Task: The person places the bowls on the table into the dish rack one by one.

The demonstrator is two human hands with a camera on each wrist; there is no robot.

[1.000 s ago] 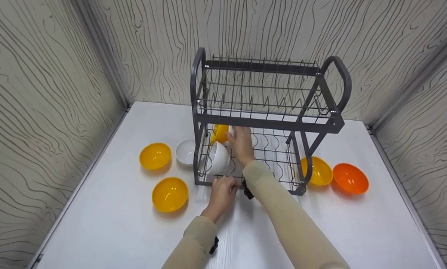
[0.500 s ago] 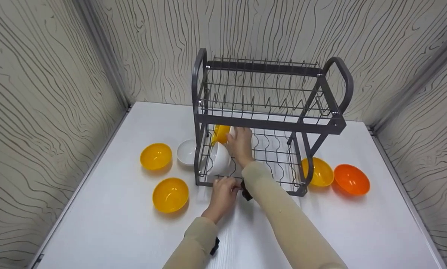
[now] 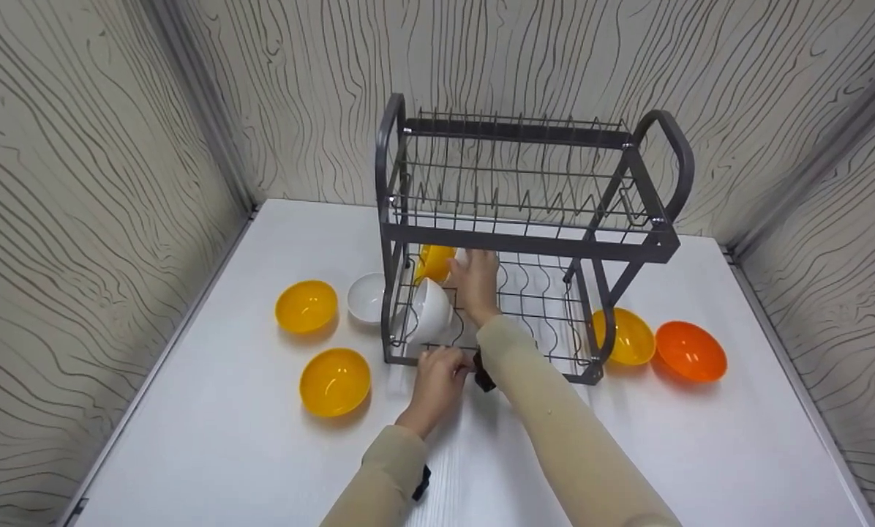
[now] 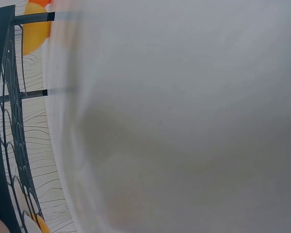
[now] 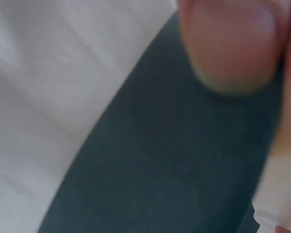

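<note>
A two-tier dark dish rack stands on a white table. My right hand reaches into its lower tier and grips a white bowl, mostly hidden behind the fingers. Beside that bowl, a yellow bowl stands on edge at the back left. Nearer the front, another white bowl is propped on its side in the wires. With my left hand I hold the lower front rail; a thumb presses on this dark rail in the right wrist view.
Left of the rack on the table are two yellow bowls and a white bowl. On the right lie a yellow bowl and an orange bowl. The upper tier overhangs my right hand. Patterned walls enclose the table.
My right hand has shifted slightly right within the lower tier, and a little more of the white bowl shows beside its fingers. My left hand has stayed on the front rail.
</note>
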